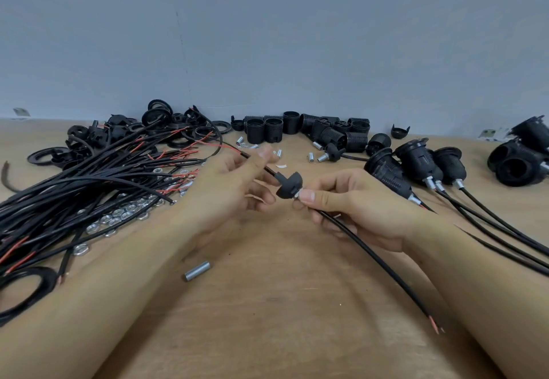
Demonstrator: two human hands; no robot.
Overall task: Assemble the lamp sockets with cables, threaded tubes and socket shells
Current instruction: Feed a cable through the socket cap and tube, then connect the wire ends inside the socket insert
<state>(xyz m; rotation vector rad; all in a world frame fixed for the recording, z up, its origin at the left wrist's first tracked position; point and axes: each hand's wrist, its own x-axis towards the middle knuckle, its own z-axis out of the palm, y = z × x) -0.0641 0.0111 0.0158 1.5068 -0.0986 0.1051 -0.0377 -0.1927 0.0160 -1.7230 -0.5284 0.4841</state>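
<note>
Two bare hands meet above a wooden table (267, 304), forearms reaching in from the lower corners and converging at the middle. The left hand (234, 182) is turned palm inward, its thumb and forefinger pinching a black cable (371, 254) just beyond a black socket cap (289, 185), the other fingers loosely curled beneath. The right hand (356, 203) faces it, thumb on top, pinching the silver threaded tube (298, 196) that sticks out of the cap's narrow end, with the cable running back under its palm. The cap hangs between the two hands, clear of the table, with the cable passing through it. The cable's free end, showing red and bare wire tips, trails toward the near right of the cap. A loose threaded tube (197, 271) lies on the table near and to the left of the cap, beside the left forearm. A heap of cut cables (98, 182) and silver nuts (118, 215) spreads left of the cap. Black socket shells (300, 130) stand behind the cap by the wall, and finished sockets (416, 162) with cables lie to its right.
</note>
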